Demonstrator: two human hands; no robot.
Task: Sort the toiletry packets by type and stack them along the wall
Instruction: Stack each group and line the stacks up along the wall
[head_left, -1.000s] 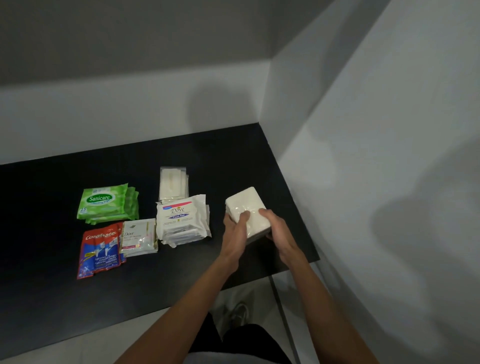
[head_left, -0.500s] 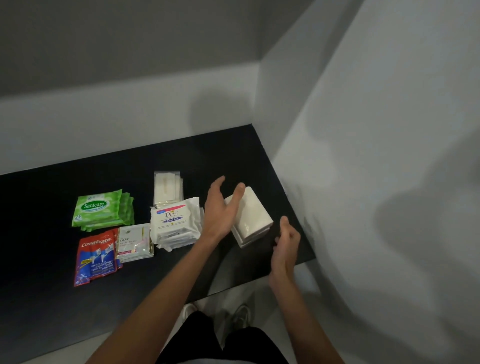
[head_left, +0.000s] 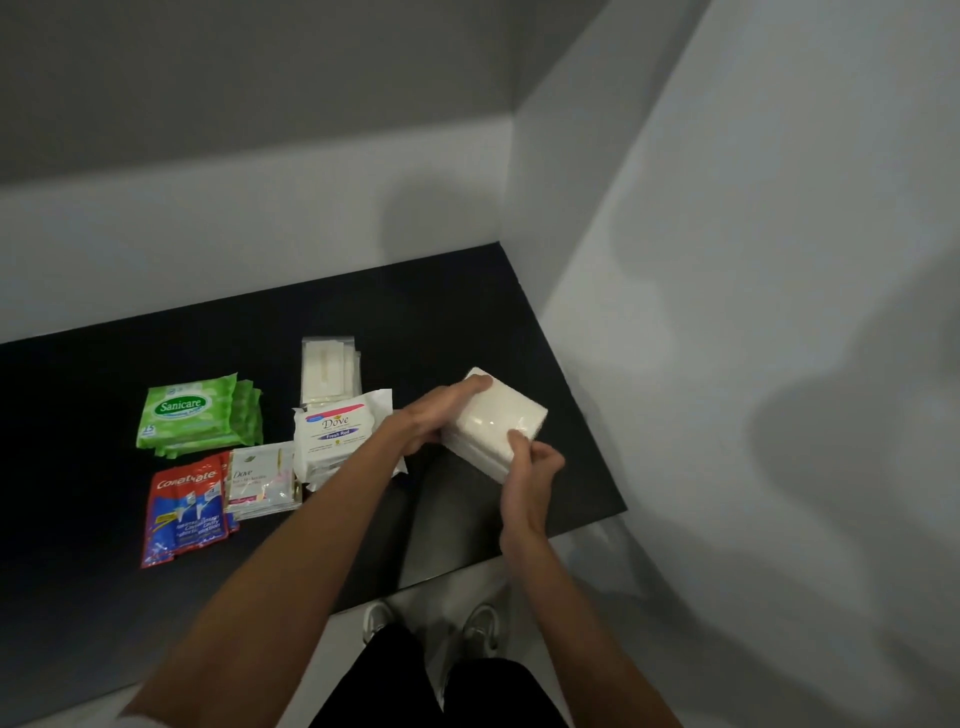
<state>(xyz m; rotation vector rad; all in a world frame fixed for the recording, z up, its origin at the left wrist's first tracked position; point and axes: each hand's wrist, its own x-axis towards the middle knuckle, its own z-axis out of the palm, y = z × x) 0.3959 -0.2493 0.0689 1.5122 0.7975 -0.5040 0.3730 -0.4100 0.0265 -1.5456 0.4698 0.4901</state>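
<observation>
The person holds a stack of white tissue packs (head_left: 501, 415) between both hands, over the right part of the black table (head_left: 78, 597), near the right wall (head_left: 727, 312) but not touching it. The stack is turned at an angle to the table edge. It is hard to tell if its bottom rests on the table or is a little lifted.

The left hand (head_left: 428, 423) lies against the left side of the stack, with the fingers almost straight and the fingertips at its far corner. The right hand (head_left: 530, 467) grips the near corner, with the thumb on the top pack and the other fingers curled at the side.

To the left of the stack there are other piles, each of one kind:
- Dove Fresh Red wipes (head_left: 332, 434), partly under the left forearm
- clear flat packets (head_left: 327, 369) just behind them, closer to the back wall; their content is not readable
- small Dove sachets (head_left: 260, 478) beside the Dove wipes on the left
- red and blue Colgate sachets (head_left: 182, 512) next to these
- green Sanicare wipes (head_left: 195, 410) behind the Colgate sachets

Under the table edge the person's shoes (head_left: 480, 626) show on a light floor.
</observation>
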